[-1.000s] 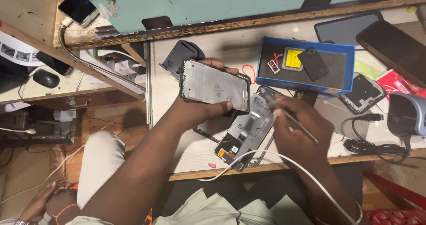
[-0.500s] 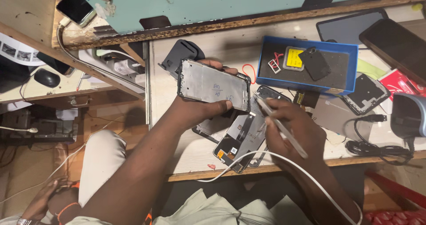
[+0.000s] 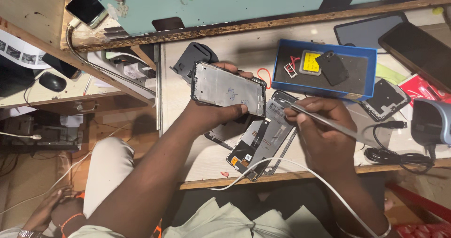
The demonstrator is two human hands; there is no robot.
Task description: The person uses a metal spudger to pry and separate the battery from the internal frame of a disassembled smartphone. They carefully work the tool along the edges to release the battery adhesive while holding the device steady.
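- Far left of the phone frame (image 3: 229, 88), at the lower edge of the view, another person's hands (image 3: 54, 210) rest together, well apart from the work.
- The left hand (image 3: 212, 113) holds the phone frame up above the bench (image 3: 188, 139), thumb along its near edge and fingertips curled over its far edge. Compared with a second ago the frame sits about where it was, bare metal side up.
- Below and right of the frame, an opened display assembly (image 3: 257, 146) lies flat on the bench, as it did before.
- Right of the frame, the right hand (image 3: 324, 134) pinches metal tweezers (image 3: 324, 120) between thumb and fingers. A second ago the tool pointed down and away; now its tip has swung up to the frame's right edge, so the work appears to have shifted onto the frame itself.
- Further right, above the hand, a blue tray (image 3: 324, 90) holds small parts.
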